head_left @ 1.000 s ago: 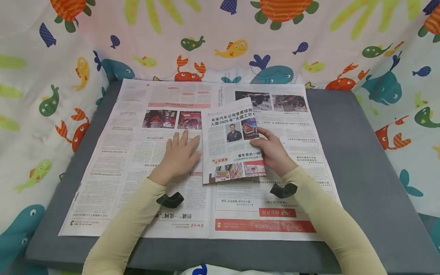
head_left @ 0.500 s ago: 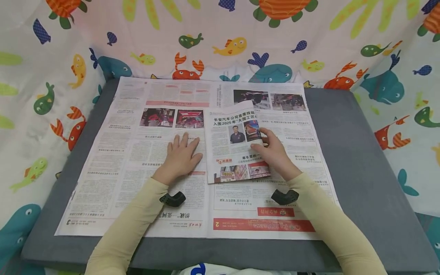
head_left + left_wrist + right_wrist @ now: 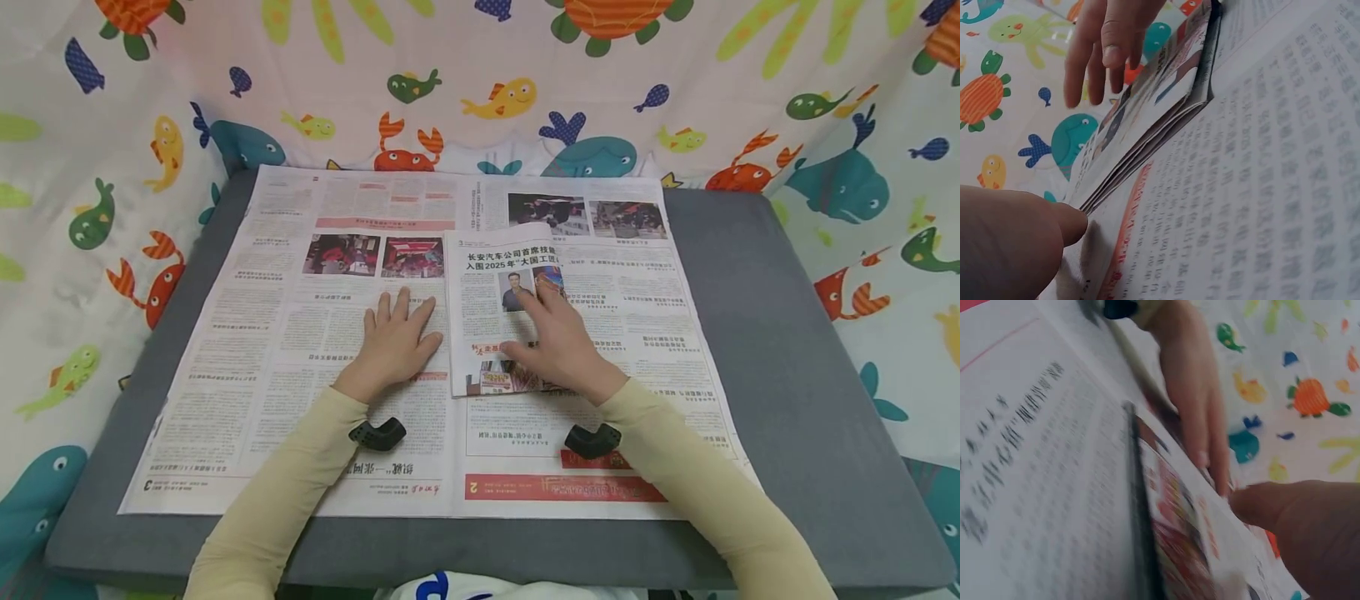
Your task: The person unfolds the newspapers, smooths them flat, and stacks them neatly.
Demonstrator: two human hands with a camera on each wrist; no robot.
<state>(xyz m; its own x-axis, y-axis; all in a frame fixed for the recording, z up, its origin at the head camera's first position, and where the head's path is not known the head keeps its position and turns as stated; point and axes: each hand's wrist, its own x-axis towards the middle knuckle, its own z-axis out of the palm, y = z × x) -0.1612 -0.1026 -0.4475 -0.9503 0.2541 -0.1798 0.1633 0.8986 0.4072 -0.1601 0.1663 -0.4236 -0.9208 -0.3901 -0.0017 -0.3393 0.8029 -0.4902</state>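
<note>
A folded newspaper (image 3: pixel 474 312) with a headline and colour pictures lies near the middle of a large spread-out newspaper (image 3: pixel 247 350). My left hand (image 3: pixel 390 346) rests on the big sheet with its fingers spread, just left of the folded piece. Over the folded newspaper's right part is my right hand (image 3: pixel 562 337), fingers extended and gripping nothing; whether they press on the paper is hard to tell. Several layers show along the folded newspaper's edge (image 3: pixel 1147 140) in the left wrist view. In the right wrist view, blur softens the folded newspaper (image 3: pixel 1179 525).
Under the papers is a grey table (image 3: pixel 795 400), its surface showing on both sides and along the front. A sea-animal printed cloth (image 3: pixel 480 50) stands behind and at both sides. Small black devices (image 3: pixel 377 434) sit at both wrists.
My right hand has let go of the folded newspaper's right edge and moved left over its face. The folded newspaper moved slightly right, then settled. My left hand stays nearly in place.
</note>
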